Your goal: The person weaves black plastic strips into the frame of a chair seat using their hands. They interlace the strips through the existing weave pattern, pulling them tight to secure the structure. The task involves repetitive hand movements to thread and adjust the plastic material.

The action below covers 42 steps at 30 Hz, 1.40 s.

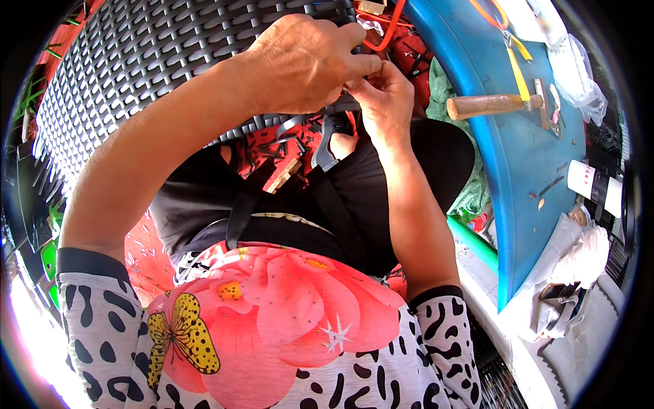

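Observation:
A large panel of woven grey plastic strips (150, 54) lies across the upper left, over my knees. At its right-hand edge my left hand (303, 65) is closed, its fingers bent toward the rim. My right hand (385, 99) meets it there from below, thumb and fingers pinched together. The fingertips of both hands nearly touch, and whatever is between them is too small and hidden to make out. Just beyond the fingers curves an orange-red loop (390, 37). One loose grey strip (289, 125) sticks out under the panel's lower edge.
On the right stands a blue curved-edged table (521, 177) bearing a wooden-handled hammer (487, 106), an orange-handled tool (492, 12) and a clear plastic bag (579, 75). A white cup-like object (586, 180) sits at its far edge. Dark scraps litter the red floor covering (262, 143).

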Motion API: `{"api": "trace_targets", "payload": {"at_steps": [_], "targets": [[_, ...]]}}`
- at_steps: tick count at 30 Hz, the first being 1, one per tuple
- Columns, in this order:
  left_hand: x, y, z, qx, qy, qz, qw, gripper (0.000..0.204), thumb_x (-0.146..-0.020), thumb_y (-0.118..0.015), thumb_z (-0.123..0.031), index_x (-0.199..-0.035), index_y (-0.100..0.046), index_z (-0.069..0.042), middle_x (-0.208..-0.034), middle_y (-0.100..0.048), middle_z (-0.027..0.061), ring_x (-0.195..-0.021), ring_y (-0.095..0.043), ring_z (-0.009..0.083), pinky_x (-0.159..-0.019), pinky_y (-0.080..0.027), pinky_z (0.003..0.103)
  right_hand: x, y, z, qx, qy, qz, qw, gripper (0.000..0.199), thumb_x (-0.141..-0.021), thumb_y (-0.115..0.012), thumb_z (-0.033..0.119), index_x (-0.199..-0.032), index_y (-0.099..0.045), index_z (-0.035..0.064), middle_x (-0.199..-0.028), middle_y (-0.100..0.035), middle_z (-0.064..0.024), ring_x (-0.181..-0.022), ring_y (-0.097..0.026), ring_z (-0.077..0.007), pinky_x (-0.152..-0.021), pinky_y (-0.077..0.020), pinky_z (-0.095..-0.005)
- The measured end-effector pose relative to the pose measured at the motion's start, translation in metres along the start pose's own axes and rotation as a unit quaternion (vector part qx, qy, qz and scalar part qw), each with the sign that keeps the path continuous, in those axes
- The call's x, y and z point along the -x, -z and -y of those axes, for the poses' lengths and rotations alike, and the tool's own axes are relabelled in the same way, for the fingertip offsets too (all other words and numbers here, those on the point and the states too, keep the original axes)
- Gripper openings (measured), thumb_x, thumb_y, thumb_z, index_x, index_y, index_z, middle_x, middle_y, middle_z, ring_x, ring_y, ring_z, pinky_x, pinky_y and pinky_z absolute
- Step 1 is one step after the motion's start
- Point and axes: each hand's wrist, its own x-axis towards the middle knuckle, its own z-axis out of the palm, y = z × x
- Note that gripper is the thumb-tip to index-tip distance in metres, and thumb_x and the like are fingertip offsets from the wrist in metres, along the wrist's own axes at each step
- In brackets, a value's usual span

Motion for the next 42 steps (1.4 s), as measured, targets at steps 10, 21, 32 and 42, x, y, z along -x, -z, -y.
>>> {"api": "trace_targets", "payload": {"at_steps": [10,21,32,42], "targets": [[-0.001,-0.008,-0.005,-0.025,0.029,-0.013,0.999,0.031,-0.072,-0.064,-0.014,-0.103,-0.064,-0.018,-0.086,-0.054,0.0072,-0.066,-0.061,0.0236,-0.055,-0.05,0.036,-0.001,0.02,0.006,-0.222,-0.101,0.09,0.966,0.019,-0.074,-0.069,0.005,-0.091,-0.062,0.0011,-0.078,-0.06,-0.0003,-0.067,-0.052,-0.0056,-0.063,-0.0414,-0.02],[0.002,-0.011,-0.002,-0.018,0.029,-0.021,0.999,0.034,-0.073,-0.061,-0.012,-0.107,-0.064,-0.019,-0.08,-0.052,0.0057,-0.065,-0.059,0.0235,-0.054,-0.049,0.036,0.006,0.027,0.013,-0.186,-0.102,0.106,0.971,0.023,-0.08,-0.059,0.012,-0.099,-0.059,-0.0004,-0.086,-0.06,-0.003,-0.074,-0.055,-0.0087,-0.069,-0.0447,-0.0253],[0.002,-0.008,-0.001,0.03,0.036,-0.039,0.998,0.029,-0.073,-0.061,-0.012,-0.101,-0.065,-0.017,-0.081,-0.053,0.0049,-0.064,-0.06,0.0236,-0.054,-0.048,0.035,0.003,0.026,0.003,-0.19,-0.088,0.09,0.974,0.013,-0.081,-0.066,0.009,-0.092,-0.065,0.0023,-0.08,-0.062,-0.0004,-0.071,-0.055,-0.0076,-0.065,-0.0432,-0.022],[0.0,-0.001,0.002,0.048,0.039,0.017,0.998,0.04,-0.068,-0.061,-0.008,-0.107,-0.061,-0.02,-0.084,-0.053,0.0058,-0.069,-0.059,0.025,-0.056,-0.049,0.038,0.001,0.023,0.007,-0.264,-0.129,0.106,0.95,0.006,-0.08,-0.065,0.009,-0.085,-0.063,0.0066,-0.079,-0.06,0.0021,-0.073,-0.057,-0.0083,-0.067,-0.0465,-0.0261]]}}
